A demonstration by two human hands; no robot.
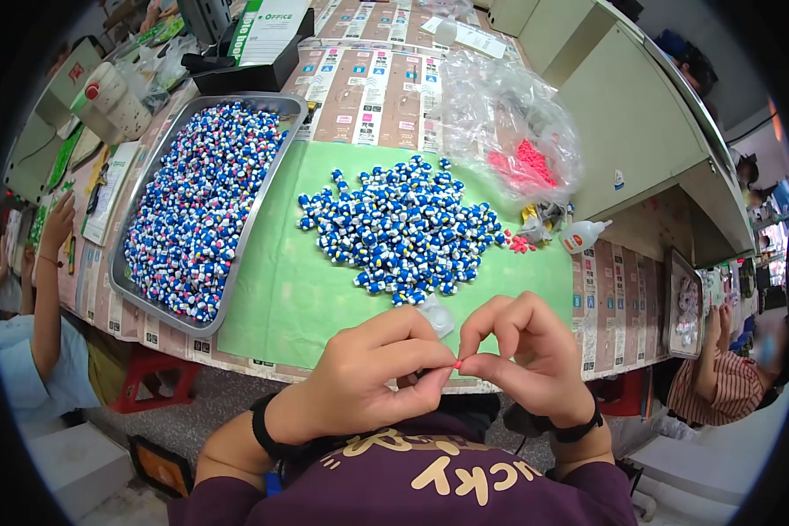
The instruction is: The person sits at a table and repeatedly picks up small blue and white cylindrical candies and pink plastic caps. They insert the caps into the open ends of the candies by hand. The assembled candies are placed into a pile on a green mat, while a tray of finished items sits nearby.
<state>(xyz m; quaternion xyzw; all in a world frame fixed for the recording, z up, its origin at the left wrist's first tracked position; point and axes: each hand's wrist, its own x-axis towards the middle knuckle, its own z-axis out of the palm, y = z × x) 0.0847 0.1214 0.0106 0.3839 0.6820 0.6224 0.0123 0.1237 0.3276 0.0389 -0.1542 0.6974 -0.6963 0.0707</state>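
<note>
1. Your left hand (359,379): thumb and index closed on one side of the red piece (458,364).
2. Your right hand (535,355): thumb and index pinching its other side.
3. Red piece sits between both hands' fingertips, above the near edge of the tabletop (359,105).
4. Pile (403,230) of blue-white pieces: on the mat (276,294), beyond your hands.
5. Tray (289,105), full of similar pieces: beside mat's left edge.
6. Bottle (582,236): at mat's right edge, near loose pink bits (522,245).
7. Clear bag (469,110): over mat's far right corner.
</note>
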